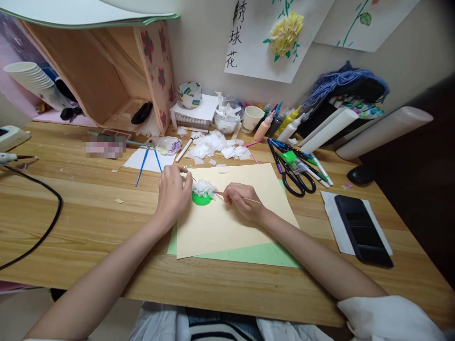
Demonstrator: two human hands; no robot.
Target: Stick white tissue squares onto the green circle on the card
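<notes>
On the cream sheet lies a green painted round patch, its upper part covered by a ruffled cluster of white paper pieces. My right hand is closed around a thin wooden stick, whose dark tip touches the cluster's right side. At the left edge of the cream sheet rests my left hand, fingers bent toward the cluster. A thin dark thing shows near its fingertips, too small to name.
Beyond the sheet lie white paper scraps, a glass bowl and a paper cup. Black scissors and pens are at the right, near a phone. Blue brushes lie left.
</notes>
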